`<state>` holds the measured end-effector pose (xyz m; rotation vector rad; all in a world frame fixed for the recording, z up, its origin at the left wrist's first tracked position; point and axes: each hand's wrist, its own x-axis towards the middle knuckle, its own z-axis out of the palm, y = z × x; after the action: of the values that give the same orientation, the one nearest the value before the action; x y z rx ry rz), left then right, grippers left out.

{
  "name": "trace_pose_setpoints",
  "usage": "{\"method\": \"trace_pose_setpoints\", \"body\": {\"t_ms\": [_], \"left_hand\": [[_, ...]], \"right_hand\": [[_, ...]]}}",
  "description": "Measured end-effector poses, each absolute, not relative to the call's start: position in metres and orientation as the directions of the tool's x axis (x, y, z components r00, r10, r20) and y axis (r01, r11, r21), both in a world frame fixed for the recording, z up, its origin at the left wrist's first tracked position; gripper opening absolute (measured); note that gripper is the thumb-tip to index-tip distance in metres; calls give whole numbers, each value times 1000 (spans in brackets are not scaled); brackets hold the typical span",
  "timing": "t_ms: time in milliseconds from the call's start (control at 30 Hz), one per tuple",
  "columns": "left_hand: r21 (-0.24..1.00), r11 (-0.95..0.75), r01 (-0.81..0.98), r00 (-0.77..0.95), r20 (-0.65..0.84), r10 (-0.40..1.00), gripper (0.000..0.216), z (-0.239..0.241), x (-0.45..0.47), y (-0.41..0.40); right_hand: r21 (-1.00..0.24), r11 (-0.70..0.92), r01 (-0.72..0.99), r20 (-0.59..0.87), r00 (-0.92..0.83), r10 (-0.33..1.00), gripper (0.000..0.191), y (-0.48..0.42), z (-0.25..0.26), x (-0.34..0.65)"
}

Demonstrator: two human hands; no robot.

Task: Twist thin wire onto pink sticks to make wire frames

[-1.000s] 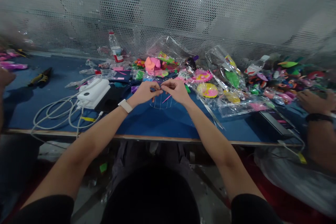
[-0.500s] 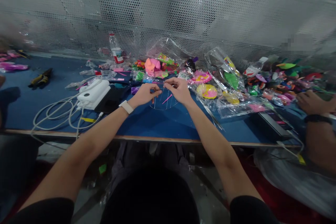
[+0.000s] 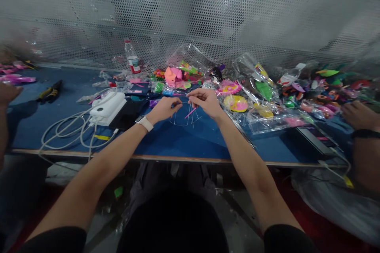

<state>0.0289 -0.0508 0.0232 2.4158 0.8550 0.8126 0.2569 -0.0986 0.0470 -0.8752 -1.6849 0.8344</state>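
Note:
Above the blue tabletop, a thin wire ring (image 3: 181,125) with fine crossing wires spans the space between my hands. My left hand (image 3: 164,110), with a white watch on its wrist, has its fingers closed in a pinch at the ring's left side. Pinched fingers of my right hand (image 3: 207,102) are at the upper right of the ring, above the fine wires. A narrow pink strip (image 3: 190,113) slants up to the right hand's fingertips. Whether it is held or only touching there, I cannot make out.
Bagged colourful craft pieces (image 3: 236,103) line the back, near a plastic bottle (image 3: 133,58). At left are a white power bank (image 3: 108,107) with looped cables and pliers (image 3: 50,91). Other people's hands (image 3: 360,114) (image 3: 8,93) rest at both sides. Thin rods (image 3: 242,130) lie at right.
My right hand has shifted slightly right, away from my left. The fine wires below it now sit closer together and crossed. Another person's hand has come further into view at the left edge.

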Motion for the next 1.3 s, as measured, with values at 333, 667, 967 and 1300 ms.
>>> {"method": "trace_pose_setpoints", "body": {"t_ms": [333,667,967,1300], "left_hand": [[575,-729,371,651,398,646,29,20,30,-48],[635,-707,311,597,448,666,22,18,31,-47],[727,-592,348,641,276,716,21,20,30,-49],[792,-418,445,763,-91,640,25,24,16,-38]], "right_hand": [[-757,542,365,549,-95,830,22,-91,36,250],[-594,600,536,660,-100,744,6,-96,31,243],[-760,555,338,605,59,794,19,-86,30,248],[-723,516,460,644,178,744,30,-74,18,260]]}}
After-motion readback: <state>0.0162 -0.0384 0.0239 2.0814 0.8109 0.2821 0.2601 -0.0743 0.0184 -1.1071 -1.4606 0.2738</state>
